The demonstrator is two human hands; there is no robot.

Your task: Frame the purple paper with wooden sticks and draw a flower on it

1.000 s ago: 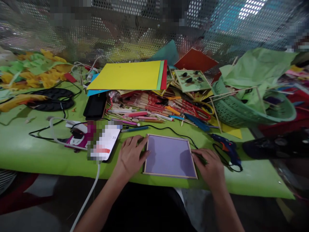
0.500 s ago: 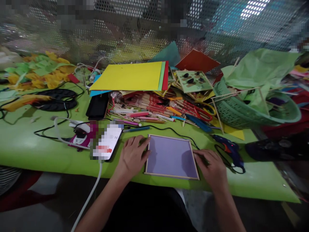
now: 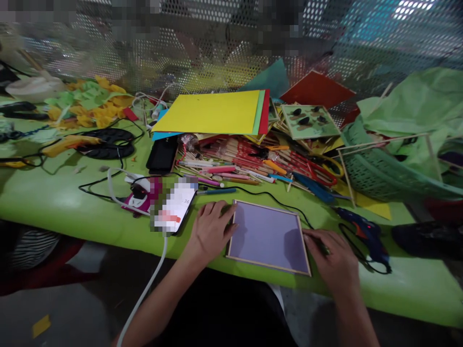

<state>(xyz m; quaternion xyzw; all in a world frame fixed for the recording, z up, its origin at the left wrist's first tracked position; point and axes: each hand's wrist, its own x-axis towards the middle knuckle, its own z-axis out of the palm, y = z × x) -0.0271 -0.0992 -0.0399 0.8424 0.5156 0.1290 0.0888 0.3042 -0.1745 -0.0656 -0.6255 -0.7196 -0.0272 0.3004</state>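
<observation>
1. The scene is dimly lit, and the floor (image 3: 90, 313) is left in deep shade.
2. The brightest light is let through the perforated screen (image 3: 217, 60) at upper right.
3. A pale sheen is reflected by the table (image 3: 415, 289).
4. Soft shadows are cast on the purple sheet (image 3: 267, 236) beside the left hand (image 3: 212, 227) and right hand (image 3: 334, 255).
5. The phone (image 3: 178, 200) is partly pixelated.
6. Outer edges are stretched and softened.

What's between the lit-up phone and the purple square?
The head view shows the left hand and some green tabletop between the phone and the purple square.
</observation>
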